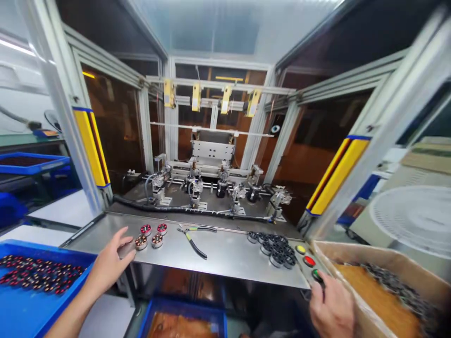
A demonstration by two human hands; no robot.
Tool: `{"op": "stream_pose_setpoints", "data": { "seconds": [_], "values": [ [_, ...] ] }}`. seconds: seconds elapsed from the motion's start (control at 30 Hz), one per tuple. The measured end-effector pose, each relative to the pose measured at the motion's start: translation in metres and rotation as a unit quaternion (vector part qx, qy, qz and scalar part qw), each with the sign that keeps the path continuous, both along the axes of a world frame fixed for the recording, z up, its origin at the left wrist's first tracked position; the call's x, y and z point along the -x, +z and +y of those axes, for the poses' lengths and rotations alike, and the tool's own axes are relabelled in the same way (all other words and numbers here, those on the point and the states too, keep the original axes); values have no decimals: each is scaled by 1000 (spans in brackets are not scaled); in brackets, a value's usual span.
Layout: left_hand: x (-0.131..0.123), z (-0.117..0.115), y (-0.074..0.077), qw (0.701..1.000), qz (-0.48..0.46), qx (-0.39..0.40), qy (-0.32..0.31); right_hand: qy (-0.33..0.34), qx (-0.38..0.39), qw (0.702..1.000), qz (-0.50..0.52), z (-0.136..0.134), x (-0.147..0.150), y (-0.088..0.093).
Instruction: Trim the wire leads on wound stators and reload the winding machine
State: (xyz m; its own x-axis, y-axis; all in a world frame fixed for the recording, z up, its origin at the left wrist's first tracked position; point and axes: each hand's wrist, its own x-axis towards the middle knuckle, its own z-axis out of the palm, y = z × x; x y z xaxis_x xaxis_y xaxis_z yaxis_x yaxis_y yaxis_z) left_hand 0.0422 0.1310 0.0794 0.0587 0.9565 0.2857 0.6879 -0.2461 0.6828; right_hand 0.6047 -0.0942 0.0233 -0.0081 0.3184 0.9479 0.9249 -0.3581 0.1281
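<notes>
Over the left part of the steel ledge (225,253), my left hand (112,259) is open, thumb and fingers apart, with nothing in it. Just right of its fingertips sit copper-wound motor stators: two redder ones behind, one of them a red-topped stator (162,228), and two in front, including a copper-coloured stator (157,240). My right hand (331,303) is curled at the ledge's right end, a fingertip at the green button (317,275). A red button (309,261) and a yellow button (300,249) lie behind it. Green-and-black-handled pliers (193,241) rest open mid-ledge.
Black rings (276,249) are grouped on the ledge's right side. Behind stand several metal fixtures (197,195); yellow light-curtain bars (92,148) flank the opening. A blue tray (31,312) of stators is left, a lined box (369,314) right, a blue bin (222,324) below.
</notes>
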Motion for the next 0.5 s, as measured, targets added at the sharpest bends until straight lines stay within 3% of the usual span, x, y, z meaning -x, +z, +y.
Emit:
{"op": "stream_pose_setpoints", "data": {
  "seconds": [0.1, 0.27, 0.33, 0.4, 0.5],
  "values": [
    [-6, 4, 5, 999, -32, -15, -2, -6, -25, 999, -41, 2, -2, -3],
    [5, 3, -17, 996, -86, -37, -6, 18, -46, 996, -68, -1, -12, -23],
    [7, 5, -18, 992, -100, -78, 21, 26, -51, 995, -80, -1, -15, -29],
    [-2, 9, 5, 987, -64, -142, 32, 29, -59, 994, -82, 0, -16, -31],
    [-41, 24, 76, 967, 74, -241, -42, 30, -74, 995, -58, 7, -17, -26]
  ]
}}
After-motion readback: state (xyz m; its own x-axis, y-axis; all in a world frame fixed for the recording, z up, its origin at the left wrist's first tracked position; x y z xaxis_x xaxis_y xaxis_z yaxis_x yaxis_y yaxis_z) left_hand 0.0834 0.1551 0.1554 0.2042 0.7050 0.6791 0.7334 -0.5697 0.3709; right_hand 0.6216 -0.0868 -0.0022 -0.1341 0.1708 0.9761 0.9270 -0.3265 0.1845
